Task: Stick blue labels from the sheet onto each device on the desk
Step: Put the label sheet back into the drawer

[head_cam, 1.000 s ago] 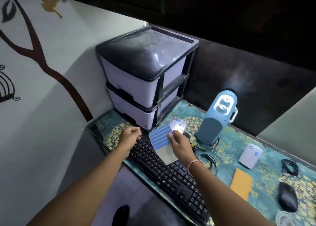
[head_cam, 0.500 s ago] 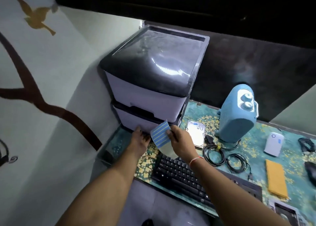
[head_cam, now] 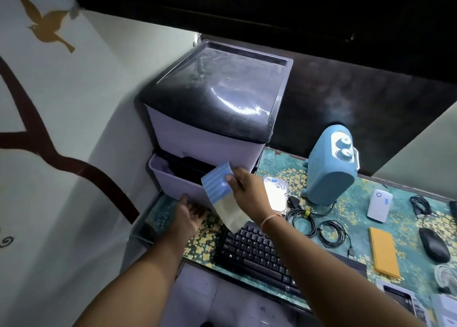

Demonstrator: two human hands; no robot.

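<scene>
My right hand (head_cam: 247, 190) pinches the label sheet (head_cam: 218, 189), a card with blue strips on its upper half and bare backing below, held over the pulled-out lower drawer (head_cam: 178, 180) of the drawer unit (head_cam: 212, 109). My left hand (head_cam: 189, 214) grips the bottom front edge of that drawer. On the desk lie a silver hard drive (head_cam: 277, 195) with a small blue label, a black keyboard (head_cam: 257, 250), a blue heater (head_cam: 331, 168), a white power bank (head_cam: 379, 205) with a blue label, and a black mouse (head_cam: 434, 245).
Coiled black cables (head_cam: 321, 225) lie between the hard drive and the power bank, with more cable (head_cam: 420, 204) at the far right. An orange pouch (head_cam: 384, 252) rests near the mouse. A painted wall (head_cam: 61, 128) closes the left side. Boxed items (head_cam: 405, 299) sit at the bottom right.
My left hand reached to the lower drawer and pulled it out. My right hand carried the sheet from above the keyboard to the drawer opening. The view shifted toward the drawer unit.
</scene>
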